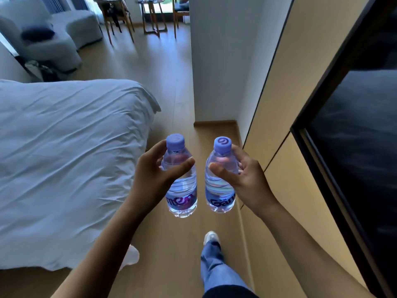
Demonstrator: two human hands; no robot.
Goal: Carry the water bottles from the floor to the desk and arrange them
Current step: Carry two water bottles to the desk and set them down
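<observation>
Two clear water bottles with purple caps hang upright side by side above the wooden floor. My left hand (151, 175) grips the left bottle (182, 194) around its shoulder, thumb across the front. My right hand (240, 175) grips the right bottle (219, 190) the same way, thumb over the upper body. Both bottles are full and carry purple lettering low down. At the far end of the room stands a wooden desk (153, 16), small and partly cut off by the frame's top edge.
A bed with a white duvet (64, 158) fills the left. A beige wall panel (300, 104) and dark glass (365, 158) run along the right. A white pillar (214, 61) stands ahead. White armchairs (49, 39) and wooden chairs sit far back. My foot (211, 237) is on the floor corridor.
</observation>
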